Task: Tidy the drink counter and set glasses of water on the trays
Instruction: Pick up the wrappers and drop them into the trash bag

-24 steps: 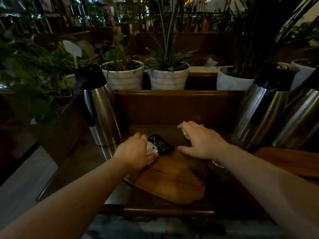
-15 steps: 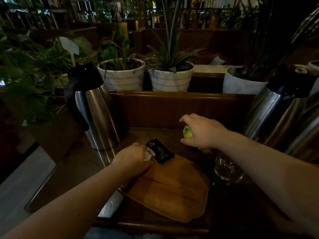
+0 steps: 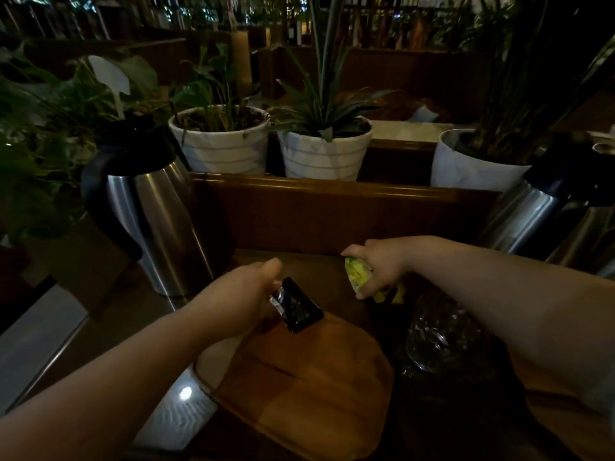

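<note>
A wooden tray [image 3: 299, 387] lies on the dark counter in front of me. My left hand [image 3: 243, 294] is closed on a shiny black packet [image 3: 298, 309], held just above the tray's far left corner. My right hand [image 3: 379, 264] grips a yellow-green packet [image 3: 357, 274] lifted off the counter near the back wall. A clear glass [image 3: 439, 337] stands right of the tray, under my right forearm; in the dim light I cannot tell whether it holds water.
A steel jug with a black handle [image 3: 156, 221] stands at the left. More steel jugs [image 3: 539, 214] crowd the right. White plant pots [image 3: 219, 141] line the ledge behind the wooden back wall [image 3: 332, 214]. A pale patterned panel [image 3: 179, 417] lies beside the tray's left edge.
Both hands have picked up their packets: the right hand has raised the yellow-green one off the counter, and the left has lifted the black one from the tray's corner.
</note>
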